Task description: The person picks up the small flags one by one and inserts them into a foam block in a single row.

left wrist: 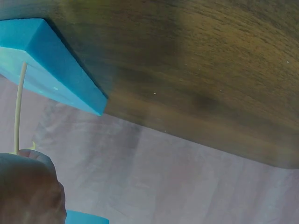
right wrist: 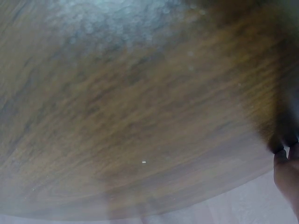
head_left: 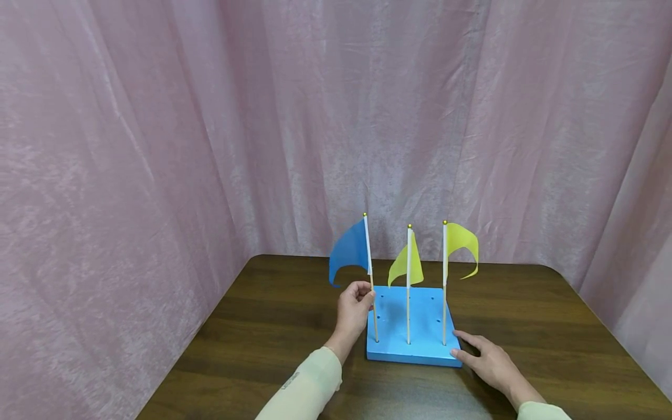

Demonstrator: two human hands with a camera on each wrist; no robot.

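Note:
A light-blue board with small holes lies on the table, and three flags on thin sticks stand along its near side. My left hand pinches the stick of the blue flag, whose foot meets the board at the near left; the stick leans slightly left. In the middle stands a yellow flag, upright. Another yellow flag stands at the near right. My right hand touches the board's right edge near its front corner, fingers fairly straight. The left wrist view shows the stick running from board to fingers.
The brown wooden table extends around the board on all sides. Several holes show farther back in the board. Pink curtains hang behind the table and at both sides.

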